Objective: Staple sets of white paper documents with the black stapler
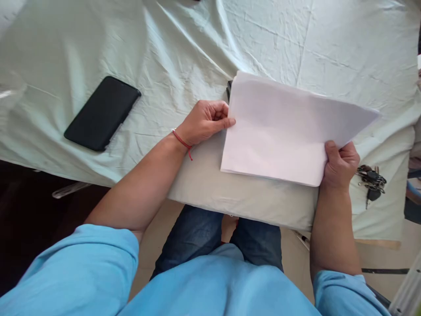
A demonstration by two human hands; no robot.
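Observation:
White paper sheets (276, 127), apparently a thin stack, are held over the front edge of the cloth-covered table. My left hand (210, 120), with a red string on its wrist, pinches their left edge, thumb on top and fingers curled. At the lower right, my right hand (340, 164) grips them with its thumb on top; its other fingers are partly hidden behind the paper. The far right corner of the paper lifts and bends. A dark object (229, 89) shows only a small part behind the upper left corner.
A black tablet or phone in a case (103, 114) lies on the left of the wrinkled pale green cloth (184, 52). A bunch of keys (372, 182) lies to the right of my right hand. The table's front edge is close to my legs.

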